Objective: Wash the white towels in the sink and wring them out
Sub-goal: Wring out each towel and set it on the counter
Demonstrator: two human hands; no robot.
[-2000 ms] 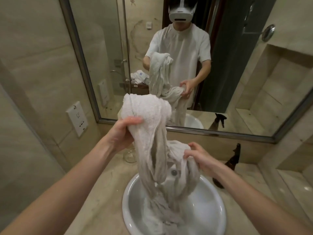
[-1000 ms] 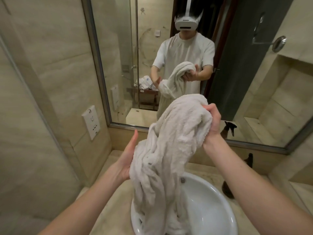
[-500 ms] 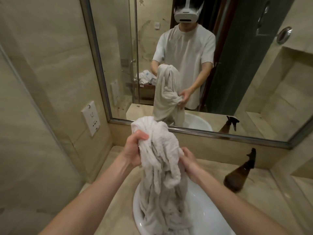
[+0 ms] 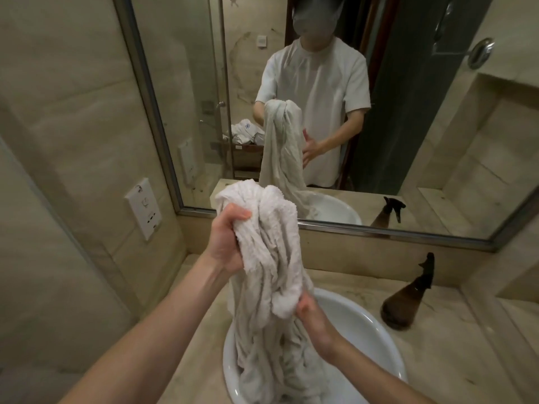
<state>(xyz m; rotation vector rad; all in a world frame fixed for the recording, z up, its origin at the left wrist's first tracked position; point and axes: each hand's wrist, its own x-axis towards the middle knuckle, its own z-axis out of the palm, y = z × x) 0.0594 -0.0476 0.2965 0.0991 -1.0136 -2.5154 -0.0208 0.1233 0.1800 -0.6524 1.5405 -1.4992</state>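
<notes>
A: Status?
B: Left hand point(image 4: 226, 240) is clamped on the bunched top of the towel point(image 4: 268, 275), held high over the sink point(image 4: 376, 333). The rest hangs as a thick rope w/ its tail piled in the bowl.
A: Right?
B: Right hand point(image 4: 313, 316) is against the towel's lower part, by a folded lump. Fingers are hidden behind the cloth, so I can't tell if it's clamped or just touching. The mirror point(image 4: 408, 118) shows that hand's fingers spread beside the towel, so prob. loose.
A: What changed?
B: A sec ago the right held the top and the left was flat on the cloth. Half a sec ago the left took the top w/ the right at mid-height. Now the right has slid lower. Hand-over-hand, gathering.
A: Meaning?
B: Looks like prep to wring, w/ the towel bunched lengthwise. No twist visible yet, so wringing isn't done.
A: Anything nearby?
B: A brown spray bottle point(image 4: 408, 298) sits on the counter point(image 4: 455, 360), right of the sink, well apart from the towel.
</notes>
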